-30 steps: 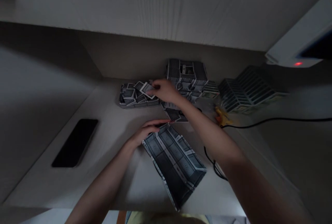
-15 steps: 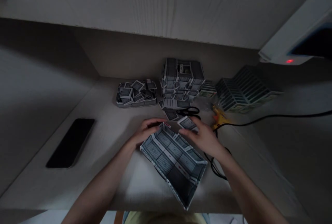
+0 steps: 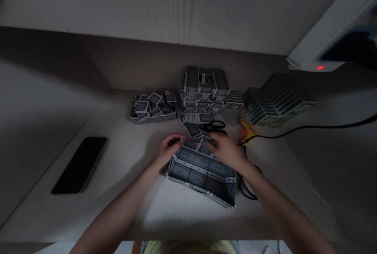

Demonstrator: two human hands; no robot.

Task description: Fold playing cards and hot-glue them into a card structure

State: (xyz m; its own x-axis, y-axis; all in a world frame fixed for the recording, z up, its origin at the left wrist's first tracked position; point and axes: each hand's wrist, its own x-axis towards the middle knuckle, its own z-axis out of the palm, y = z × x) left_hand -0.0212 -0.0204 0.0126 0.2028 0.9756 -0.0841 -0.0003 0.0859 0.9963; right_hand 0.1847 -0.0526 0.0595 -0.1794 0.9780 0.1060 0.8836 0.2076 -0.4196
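An open-topped box built from patterned playing cards lies on the desk in front of me. My left hand grips its back left corner, thumb inside the wall and fingers behind. At the back wall, my right hand pinches a folded playing card, mostly hidden by the fingers. Just behind this hand lie black-handled scissors and some loose cards.
A card tray full of folded cards stands at the back left, beside a stacked card structure. Further right are more folded card stacks, a yellow glue gun and its black cable. A phone lies left. A shelf overhangs.
The card box has turned counterclockwise, its right end swinging away from me. My right hand has brought its card from above the box down to the back wall.
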